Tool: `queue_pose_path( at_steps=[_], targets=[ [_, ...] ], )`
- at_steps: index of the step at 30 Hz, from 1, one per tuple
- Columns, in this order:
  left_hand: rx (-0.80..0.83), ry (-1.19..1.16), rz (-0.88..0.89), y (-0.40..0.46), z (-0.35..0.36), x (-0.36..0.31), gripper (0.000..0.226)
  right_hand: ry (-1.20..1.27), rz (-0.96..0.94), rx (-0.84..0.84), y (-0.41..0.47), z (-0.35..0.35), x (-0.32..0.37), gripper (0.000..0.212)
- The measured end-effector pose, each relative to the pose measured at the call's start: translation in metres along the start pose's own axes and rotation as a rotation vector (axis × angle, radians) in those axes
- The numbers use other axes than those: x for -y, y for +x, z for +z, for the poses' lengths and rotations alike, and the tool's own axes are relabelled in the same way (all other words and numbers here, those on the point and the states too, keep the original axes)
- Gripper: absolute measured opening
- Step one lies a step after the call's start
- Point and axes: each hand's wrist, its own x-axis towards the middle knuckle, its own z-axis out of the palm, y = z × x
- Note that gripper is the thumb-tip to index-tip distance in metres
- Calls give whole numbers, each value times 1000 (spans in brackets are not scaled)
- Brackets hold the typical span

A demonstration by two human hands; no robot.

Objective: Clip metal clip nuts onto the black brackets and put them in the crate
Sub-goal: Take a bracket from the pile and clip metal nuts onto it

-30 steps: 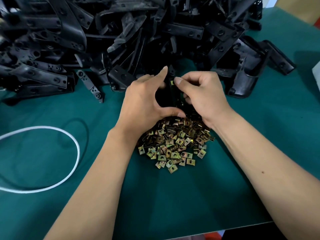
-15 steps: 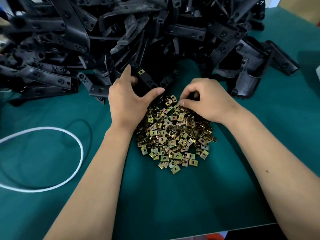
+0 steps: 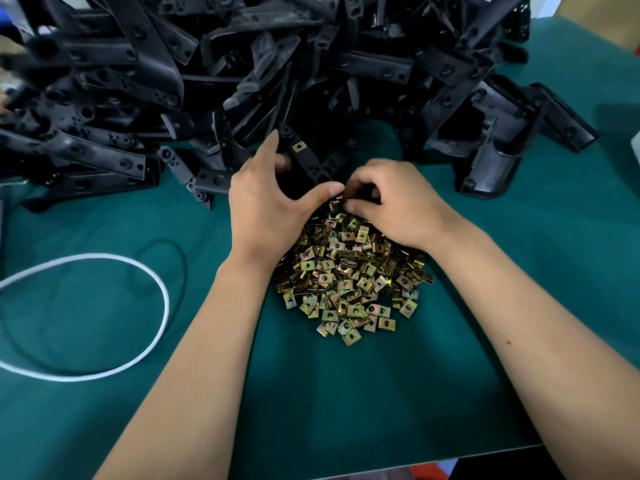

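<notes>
My left hand (image 3: 266, 202) grips a black bracket (image 3: 311, 164) above the far edge of the clip nut heap; one brass clip nut (image 3: 298, 146) sits clipped on the bracket's upper end. My right hand (image 3: 398, 199) has its fingers curled and pinches a clip nut (image 3: 337, 202) right beside the left thumb, at the bracket's lower end. Below both hands lies a heap of loose brass clip nuts (image 3: 349, 278) on the green table (image 3: 346, 403). No crate is in view.
A big pile of black brackets (image 3: 242, 74) fills the far side of the table from left to right. A white cord loop (image 3: 104, 317) lies at the left. The table's near edge (image 3: 433, 459) runs along the bottom right.
Both hands came down from the bracket pile to the heap. The left hand now holds the bracket with one nut on it; the right hand took a nut from the heap and brought it to the bracket.
</notes>
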Motion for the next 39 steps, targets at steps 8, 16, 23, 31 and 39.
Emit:
queue_pose_path(
  at_steps=[8, 16, 23, 31, 39],
  targets=[
    [51, -42, 67, -5, 2, -5, 110, 187, -1, -193, -7, -1, -3, 5],
    [72, -61, 51, -2, -1, -4, 106, 724, 153, -251, -10, -1, 4, 8],
    [62, -67, 53, -1, 1, -1, 107, 979, 215, -235, -12, -3, 3, 5],
    [53, -104, 99, -4, 4, 5, 113, 862, 192, -216, -12, 1, 1, 21],
    [101, -113, 201, -4, 4, 3, 114, 897, 129, -226, -12, 0, 3, 16]
  ],
)
